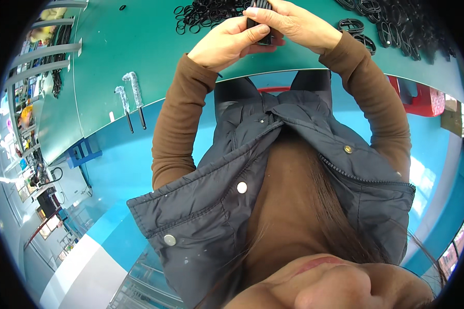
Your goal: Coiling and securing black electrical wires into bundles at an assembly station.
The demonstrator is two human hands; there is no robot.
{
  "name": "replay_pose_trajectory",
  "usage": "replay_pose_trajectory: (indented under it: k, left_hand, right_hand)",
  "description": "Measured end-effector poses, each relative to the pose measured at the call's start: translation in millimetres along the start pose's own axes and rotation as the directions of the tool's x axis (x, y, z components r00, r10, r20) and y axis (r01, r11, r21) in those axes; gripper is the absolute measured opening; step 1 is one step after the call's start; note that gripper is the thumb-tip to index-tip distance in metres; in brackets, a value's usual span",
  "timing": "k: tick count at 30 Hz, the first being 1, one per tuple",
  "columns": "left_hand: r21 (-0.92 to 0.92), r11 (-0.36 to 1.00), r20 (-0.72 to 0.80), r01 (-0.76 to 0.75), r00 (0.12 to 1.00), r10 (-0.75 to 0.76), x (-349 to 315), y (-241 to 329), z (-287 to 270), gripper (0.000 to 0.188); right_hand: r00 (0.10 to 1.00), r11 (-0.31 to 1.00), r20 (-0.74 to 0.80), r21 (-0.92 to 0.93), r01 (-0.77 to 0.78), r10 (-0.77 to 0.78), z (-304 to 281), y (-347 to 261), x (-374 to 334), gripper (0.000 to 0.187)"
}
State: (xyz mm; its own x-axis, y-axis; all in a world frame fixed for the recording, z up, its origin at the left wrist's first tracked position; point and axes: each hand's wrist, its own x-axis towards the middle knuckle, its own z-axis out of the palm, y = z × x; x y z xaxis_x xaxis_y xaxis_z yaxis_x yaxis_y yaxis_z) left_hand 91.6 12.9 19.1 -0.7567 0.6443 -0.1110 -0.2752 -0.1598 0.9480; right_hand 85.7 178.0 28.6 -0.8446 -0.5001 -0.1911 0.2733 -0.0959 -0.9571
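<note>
At the far edge of the view, my two hands meet over the green table. Between them is a bundle of black cable [266, 38], folded into parallel strands. My left hand [234, 42] grips its near side, thumb laid across the strands. From the right, my right hand [300, 23] closes over the upper part with its thumb pressed on the bundle. The fingers hide much of the cable. Just left of the hands lies a loose heap of small black rubber bands [207, 14], and one band [122, 7] sits alone farther left.
Coiled black cables [351, 24] lie at the right, beside a larger heap of them [410, 31]. Two plastic-wrapped tools with dark handles [134, 92] rest near the front edge of the green table [108, 46]. A red stool [423, 100] and a blue stool [83, 153] stand below.
</note>
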Motion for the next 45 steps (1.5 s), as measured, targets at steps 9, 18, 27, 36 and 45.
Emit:
replay_pose_trajectory:
  k: [9, 18, 27, 36, 45]
  left_hand:
    - [-0.158, 0.976, 0.046, -0.148, 0.986, 0.157, 2.6, -28.7, 3.8, 0.022]
    - [-0.139, 0.985, 0.069, -0.101, 0.991, 0.111, -11.1, -31.3, 7.6, 0.020]
    - [-0.159, 0.977, 0.043, -0.142, 0.988, 0.150, -16.1, -34.0, 8.5, 0.018]
    - [-0.039, 0.990, -0.060, -0.136, 0.989, 0.134, -20.3, -37.7, 17.5, 0.018]
    - [-0.018, 0.995, -0.022, -0.100, 0.995, 0.099, -23.9, -36.5, 18.7, 0.020]
  right_hand:
    - [0.994, 0.993, -0.023, -0.049, 0.107, -0.108, -3.3, -0.5, -11.5, 0.026]
    - [0.984, 0.984, 0.155, -0.135, 0.113, -0.092, -11.0, 0.6, -18.7, 0.044]
    - [0.678, 0.504, 0.066, -0.618, 0.604, -0.732, -30.4, 22.6, -13.9, 0.039]
    - [0.636, 0.383, -0.060, -0.840, 0.384, -0.769, -4.2, 18.8, -21.5, 0.031]
    - [0.744, 0.558, -0.189, -0.780, 0.284, -0.642, 0.0, 21.6, -24.2, 0.029]
